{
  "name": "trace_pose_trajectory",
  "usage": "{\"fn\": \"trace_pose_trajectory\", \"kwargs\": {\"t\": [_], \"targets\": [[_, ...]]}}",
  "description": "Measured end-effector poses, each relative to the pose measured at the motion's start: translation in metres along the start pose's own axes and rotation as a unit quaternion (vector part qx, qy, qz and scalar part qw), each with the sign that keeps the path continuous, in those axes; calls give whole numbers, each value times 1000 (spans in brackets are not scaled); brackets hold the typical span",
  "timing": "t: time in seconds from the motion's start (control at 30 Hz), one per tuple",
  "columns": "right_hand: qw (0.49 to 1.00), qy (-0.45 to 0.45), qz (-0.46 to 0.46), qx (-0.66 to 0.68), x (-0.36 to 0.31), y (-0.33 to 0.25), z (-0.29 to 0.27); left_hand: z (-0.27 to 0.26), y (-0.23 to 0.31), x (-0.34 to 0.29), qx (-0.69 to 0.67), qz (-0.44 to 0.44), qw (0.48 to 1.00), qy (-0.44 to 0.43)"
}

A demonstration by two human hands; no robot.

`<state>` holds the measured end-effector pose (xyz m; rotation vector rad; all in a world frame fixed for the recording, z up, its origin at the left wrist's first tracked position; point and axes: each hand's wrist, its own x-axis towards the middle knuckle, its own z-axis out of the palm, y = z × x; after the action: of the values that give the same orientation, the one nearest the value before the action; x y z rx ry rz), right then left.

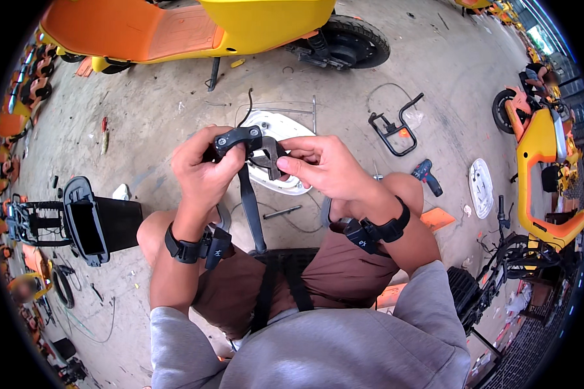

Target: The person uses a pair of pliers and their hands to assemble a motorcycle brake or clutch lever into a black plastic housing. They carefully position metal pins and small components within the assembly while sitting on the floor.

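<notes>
Brake lever (248, 206), black and slim, hangs in the middle of the scene, ahead of the person's lap and between the knees. Its long axis runs near to far: the free tip points back toward the person, a little to the right, and the far end meets a black clamp (239, 137) with two bolt heads. The clamp itself lies crosswise, left to right, with its right end tipped slightly farther away. From its far side a thin black strip (247, 106) curves outward, pointing away from the person.

The left hand (204, 162) holds the clamp, thumb on the near side and fingers wrapped round the left end. The right hand (323, 166) pinches a dark grey metal piece (272, 159) narrowly between thumb and fingers, just right of the clamp; this piece is longest near to far. Whether it touches the clamp, I cannot tell.

Beyond and below the hands, a white panel (288, 184) lies on the concrete floor (156, 104). To the right are a cordless drill (424, 170), its grip pointing near and right, and, farther off, a black tubular frame (405, 151). A yellow scooter (272, 29) with an orange seat stands at the far side, lying left to right.
</notes>
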<state>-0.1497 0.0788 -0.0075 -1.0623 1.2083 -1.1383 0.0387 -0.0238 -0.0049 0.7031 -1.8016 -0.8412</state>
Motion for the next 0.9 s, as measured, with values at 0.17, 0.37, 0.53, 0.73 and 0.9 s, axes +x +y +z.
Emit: {"fn": "trace_pose_trajectory", "kwargs": {"t": [0.17, 0.37, 0.53, 0.73, 0.9], "targets": [[1000, 13, 5, -1, 0, 7, -3, 1, 2, -1, 5, -2, 1000, -7], [996, 64, 41, -40, -1, 0, -1, 4, 0, -1, -5, -23, 1000, 1], [996, 57, 64, -30, 0, -3, 2, 3, 0, -2, -2, -33, 999, 4], [995, 61, 81, -13, 0, -4, 4, 2, 3, -1, 2, -50, 999, 7], [995, 88, 29, -34, -1, 2, 7, 4, 6, -3, -33, -97, 995, 11]]}}
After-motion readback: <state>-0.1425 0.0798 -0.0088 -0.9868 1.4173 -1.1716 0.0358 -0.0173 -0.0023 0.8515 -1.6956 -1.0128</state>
